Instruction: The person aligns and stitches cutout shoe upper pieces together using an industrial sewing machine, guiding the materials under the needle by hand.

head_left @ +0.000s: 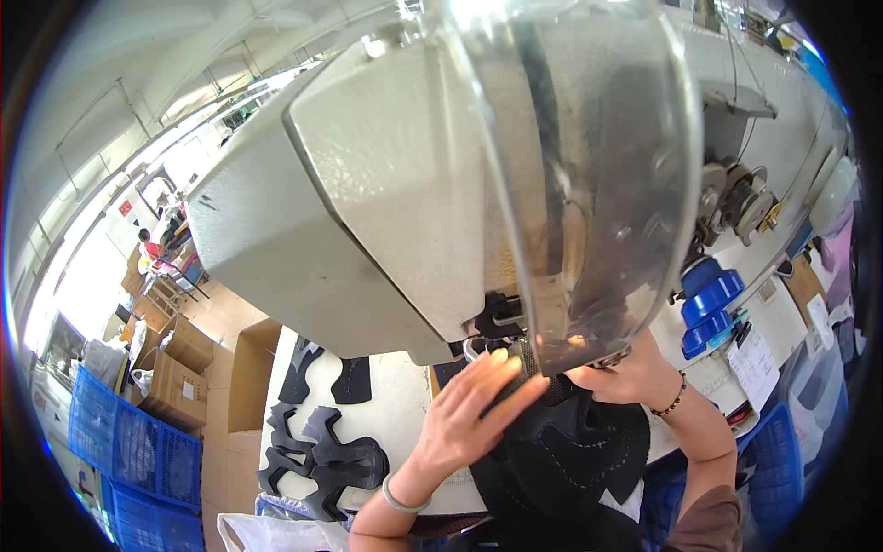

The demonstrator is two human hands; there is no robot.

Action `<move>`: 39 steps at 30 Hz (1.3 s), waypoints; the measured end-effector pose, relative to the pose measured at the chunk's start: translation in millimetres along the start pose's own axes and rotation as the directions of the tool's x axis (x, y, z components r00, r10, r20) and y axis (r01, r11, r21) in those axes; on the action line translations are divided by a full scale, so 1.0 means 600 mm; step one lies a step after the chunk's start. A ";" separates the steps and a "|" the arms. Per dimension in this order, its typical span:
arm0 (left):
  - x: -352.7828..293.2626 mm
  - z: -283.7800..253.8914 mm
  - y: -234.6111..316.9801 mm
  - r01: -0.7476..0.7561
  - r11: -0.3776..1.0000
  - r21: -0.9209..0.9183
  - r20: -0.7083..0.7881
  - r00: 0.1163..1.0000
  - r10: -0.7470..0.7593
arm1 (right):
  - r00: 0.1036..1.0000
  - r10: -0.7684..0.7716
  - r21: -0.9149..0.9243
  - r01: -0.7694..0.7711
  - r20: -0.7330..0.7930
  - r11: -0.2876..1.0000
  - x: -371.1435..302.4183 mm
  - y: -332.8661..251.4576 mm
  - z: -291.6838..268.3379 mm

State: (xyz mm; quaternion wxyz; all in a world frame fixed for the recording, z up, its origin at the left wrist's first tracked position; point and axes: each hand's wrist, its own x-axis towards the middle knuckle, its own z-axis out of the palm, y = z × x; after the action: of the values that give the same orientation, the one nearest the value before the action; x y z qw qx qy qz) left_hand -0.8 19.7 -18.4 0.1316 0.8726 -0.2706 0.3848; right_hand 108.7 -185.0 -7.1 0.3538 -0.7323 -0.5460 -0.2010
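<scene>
A large grey sewing machine head with a clear plastic guard fills the upper view. Under its needle area lies a black fabric shoe upper piece with dotted stitch lines. My left hand presses flat on the left part of that piece, fingers spread toward the presser foot. My right hand, with a bead bracelet on the wrist, rests on the piece's right side just below the guard, its fingers partly hidden. A pale bangle circles my left wrist.
Several black cut shoe pieces lie on the white table to the left. Cardboard boxes and blue crates stand on the floor at far left. Blue thread spools sit right of the machine.
</scene>
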 end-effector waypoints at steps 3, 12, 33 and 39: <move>-0.004 -0.003 0.021 -0.206 0.975 0.077 -0.018 0.978 0.208 | 0.952 -0.307 -0.266 0.299 0.014 0.916 0.004 0.004 -0.009; -0.005 -0.002 0.016 -0.229 0.969 0.086 -0.028 0.972 0.233 | 0.975 -0.212 -0.238 0.190 -0.072 0.952 -0.019 0.018 0.016; 0.016 0.022 -0.028 -0.088 0.996 -0.024 -0.107 0.991 0.085 | 0.977 0.082 -0.088 -0.101 -0.195 0.991 -0.081 0.100 0.088; -0.003 0.033 -0.051 0.031 0.982 -0.185 -0.129 0.990 -0.056 | 0.988 0.154 -0.054 -0.154 -0.002 0.987 -0.097 0.122 0.093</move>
State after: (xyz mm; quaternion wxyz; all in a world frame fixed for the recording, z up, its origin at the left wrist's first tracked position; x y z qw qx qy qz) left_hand 27.5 36.5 -33.3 0.2372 0.8349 -0.2762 0.4128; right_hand 153.5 -193.4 -105.8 0.3480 -0.7818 -0.4823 -0.1870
